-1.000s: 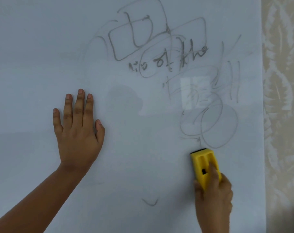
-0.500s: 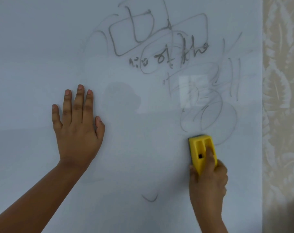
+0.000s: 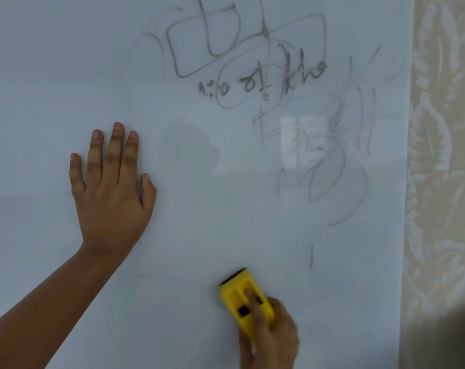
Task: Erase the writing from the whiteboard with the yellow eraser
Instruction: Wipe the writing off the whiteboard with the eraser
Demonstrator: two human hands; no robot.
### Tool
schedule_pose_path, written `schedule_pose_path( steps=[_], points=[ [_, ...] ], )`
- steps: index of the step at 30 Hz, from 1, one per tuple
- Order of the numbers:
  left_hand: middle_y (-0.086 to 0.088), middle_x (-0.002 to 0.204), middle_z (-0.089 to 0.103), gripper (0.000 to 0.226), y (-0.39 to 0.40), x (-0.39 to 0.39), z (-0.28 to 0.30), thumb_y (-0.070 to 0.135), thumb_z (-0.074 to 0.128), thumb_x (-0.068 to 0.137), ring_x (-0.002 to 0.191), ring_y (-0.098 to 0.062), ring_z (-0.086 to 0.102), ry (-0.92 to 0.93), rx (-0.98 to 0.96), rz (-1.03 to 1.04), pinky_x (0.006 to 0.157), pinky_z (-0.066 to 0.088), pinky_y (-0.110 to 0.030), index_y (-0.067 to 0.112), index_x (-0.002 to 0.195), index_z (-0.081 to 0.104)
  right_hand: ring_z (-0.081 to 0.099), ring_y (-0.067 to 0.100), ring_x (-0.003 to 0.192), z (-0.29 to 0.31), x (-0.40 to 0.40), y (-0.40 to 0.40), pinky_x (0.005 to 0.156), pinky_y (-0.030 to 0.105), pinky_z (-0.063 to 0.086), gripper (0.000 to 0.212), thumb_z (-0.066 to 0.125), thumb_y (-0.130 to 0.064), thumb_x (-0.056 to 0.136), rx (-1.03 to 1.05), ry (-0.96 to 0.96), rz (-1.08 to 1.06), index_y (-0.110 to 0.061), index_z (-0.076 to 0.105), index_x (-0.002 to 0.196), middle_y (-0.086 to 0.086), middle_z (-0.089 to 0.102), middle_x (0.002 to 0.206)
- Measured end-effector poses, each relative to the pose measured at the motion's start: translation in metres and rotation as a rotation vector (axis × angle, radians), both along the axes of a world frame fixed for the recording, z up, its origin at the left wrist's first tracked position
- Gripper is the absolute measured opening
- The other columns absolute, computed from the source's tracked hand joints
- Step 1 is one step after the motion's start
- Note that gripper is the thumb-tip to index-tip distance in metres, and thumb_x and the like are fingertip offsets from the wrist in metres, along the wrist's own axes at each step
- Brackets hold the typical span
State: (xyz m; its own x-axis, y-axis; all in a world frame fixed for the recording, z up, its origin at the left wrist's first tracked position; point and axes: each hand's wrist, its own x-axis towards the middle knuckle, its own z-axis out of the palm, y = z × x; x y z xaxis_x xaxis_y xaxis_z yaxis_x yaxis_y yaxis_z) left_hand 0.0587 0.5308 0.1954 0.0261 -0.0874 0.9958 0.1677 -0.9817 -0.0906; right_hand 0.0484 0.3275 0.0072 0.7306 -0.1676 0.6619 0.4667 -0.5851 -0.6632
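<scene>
Mid-wipe: right hand (image 3: 272,339) grips eraser (image 3: 246,302) against whiteboard (image 3: 53,62) well below the scribbles (image 3: 252,75), left hand (image 3: 111,193) flat and open beside them, holding nothing; next stroke likely needs upward travel through the marks.

Single head view, close and square-on to the whiteboard (image 3: 66,62), perhaps tilted slightly down.

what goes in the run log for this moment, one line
right hand: grip on yellow eraser, low on whiteboard | left hand: flat on board | writing: mostly remains above
</scene>
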Motion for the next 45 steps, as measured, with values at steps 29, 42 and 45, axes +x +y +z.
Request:
schedule_pose_path(
  steps=[29, 42, 45],
  points=[
    [-0.010, 0.155, 0.025, 0.052, 0.000, 0.000, -0.003, 0.026, 0.032, 0.097, 0.143, -0.028, 0.018, -0.021, -0.011, -0.016, 0.115, 0.007, -0.048, 0.012, 0.147, 0.026, 0.044, 0.051, 0.108, 0.021, 0.038, -0.076, 0.092, 0.054, 0.039, 0.078, 0.073, -0.005, 0.073, 0.378, 0.042, -0.312, -0.020, 0.033, 0.138, 0.037, 0.042, 0.121],
    [-0.011, 0.154, 0.027, 0.052, 0.000, -0.001, -0.004, 0.026, 0.032, 0.098, 0.143, -0.028, 0.018, -0.022, -0.022, -0.022, 0.115, 0.005, -0.046, 0.012, 0.147, 0.028, 0.039, 0.047, 0.114, 0.057, 0.047, -0.091, 0.093, 0.055, 0.037, 0.073, 0.065, -0.016, 0.082, 0.322, 0.054, -0.318, -0.019, 0.024, 0.142, 0.032, 0.038, 0.127],
    [-0.011, 0.154, 0.027, 0.052, -0.002, -0.001, -0.004, 0.026, 0.032, 0.097, 0.143, -0.028, 0.018, -0.015, -0.024, -0.017, 0.115, 0.005, -0.045, 0.011, 0.147, 0.028, 0.032, 0.048, 0.123, 0.102, 0.066, -0.123, 0.095, 0.060, 0.035, 0.071, 0.061, -0.020, 0.086, 0.544, 0.102, -0.330, -0.024, 0.019, 0.143, 0.027, 0.030, 0.135]
  ],
)
